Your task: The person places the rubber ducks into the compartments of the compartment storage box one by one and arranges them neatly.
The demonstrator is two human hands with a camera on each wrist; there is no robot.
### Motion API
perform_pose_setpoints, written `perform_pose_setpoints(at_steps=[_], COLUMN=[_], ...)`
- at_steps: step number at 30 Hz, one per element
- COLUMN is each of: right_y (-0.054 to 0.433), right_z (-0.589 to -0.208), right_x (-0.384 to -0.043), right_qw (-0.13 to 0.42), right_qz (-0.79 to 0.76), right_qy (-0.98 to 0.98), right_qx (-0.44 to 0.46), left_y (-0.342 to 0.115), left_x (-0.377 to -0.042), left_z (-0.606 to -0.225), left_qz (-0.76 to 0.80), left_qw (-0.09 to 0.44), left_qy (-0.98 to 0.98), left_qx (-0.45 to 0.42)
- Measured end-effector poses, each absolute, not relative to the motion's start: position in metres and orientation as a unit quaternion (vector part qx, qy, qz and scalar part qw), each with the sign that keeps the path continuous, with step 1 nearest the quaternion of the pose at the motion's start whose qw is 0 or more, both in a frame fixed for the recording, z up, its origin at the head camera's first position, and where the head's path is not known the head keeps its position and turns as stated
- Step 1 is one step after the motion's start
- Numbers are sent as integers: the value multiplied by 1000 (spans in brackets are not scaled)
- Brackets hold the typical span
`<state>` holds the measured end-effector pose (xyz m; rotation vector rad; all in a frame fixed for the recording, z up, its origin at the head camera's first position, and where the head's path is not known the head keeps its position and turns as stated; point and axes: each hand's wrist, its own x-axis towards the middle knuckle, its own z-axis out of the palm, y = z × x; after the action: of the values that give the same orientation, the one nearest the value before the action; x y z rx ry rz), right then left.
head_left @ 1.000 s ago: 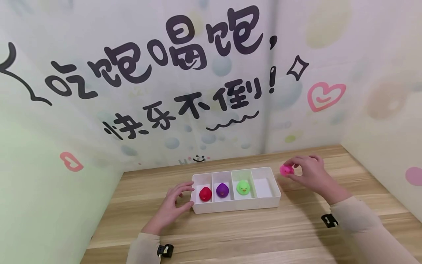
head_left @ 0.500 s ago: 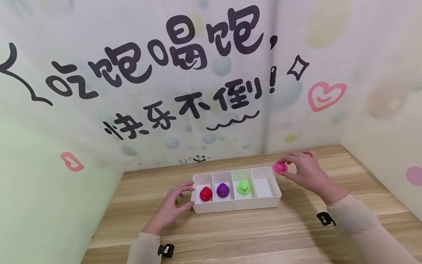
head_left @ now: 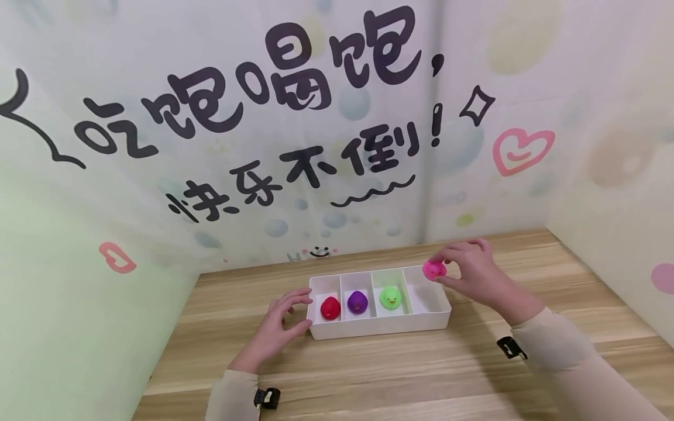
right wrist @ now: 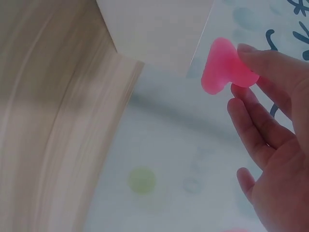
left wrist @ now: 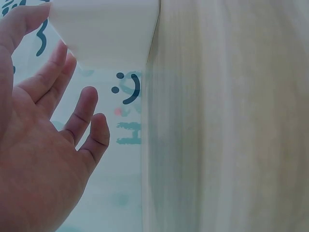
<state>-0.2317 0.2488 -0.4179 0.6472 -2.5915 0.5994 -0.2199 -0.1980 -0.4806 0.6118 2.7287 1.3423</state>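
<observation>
A pink toy duck [head_left: 434,270] is pinched between the thumb and fingers of my right hand [head_left: 471,272], above the rightmost compartment of a white tray [head_left: 381,327]. In the right wrist view, the duck [right wrist: 224,67] shows its side at the fingertips. My left hand [head_left: 276,324] rests its thumb and fingertips against the tray's left end, fingers loosely spread. In the left wrist view, that hand [left wrist: 43,125] touches the tray's end [left wrist: 108,34]. The other compartments hold a red toy duck [head_left: 330,308], a purple one [head_left: 357,302] and a green one [head_left: 391,297], one each.
The tray stands on a wood-grain table [head_left: 368,374]. Behind it rises a printed wall sheet [head_left: 253,234] with dark lettering, and pale walls border the table left and right. Black wrist straps [head_left: 511,348] sit on both sleeves.
My right hand has carried the pink duck leftward, from beside the tray's right end to over its rightmost compartment. The left hand stays at the tray's left end.
</observation>
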Motion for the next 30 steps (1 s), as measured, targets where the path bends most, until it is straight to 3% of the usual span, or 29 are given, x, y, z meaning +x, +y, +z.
perform_pose_setpoints(at_steps=[17,30], right_y=[227,223], right_z=[-432,-448], right_x=[-229,-233], right_qw=[143,129], right_qz=[182,159], right_qy=[-941,-945], right_qx=[246,256], left_y=[-198,-199], left_x=[-220,-221], left_z=[-484,-483], left_qz=[435,435], left_qw=[6,3], left_qy=[877,876], left_qx=[205,210])
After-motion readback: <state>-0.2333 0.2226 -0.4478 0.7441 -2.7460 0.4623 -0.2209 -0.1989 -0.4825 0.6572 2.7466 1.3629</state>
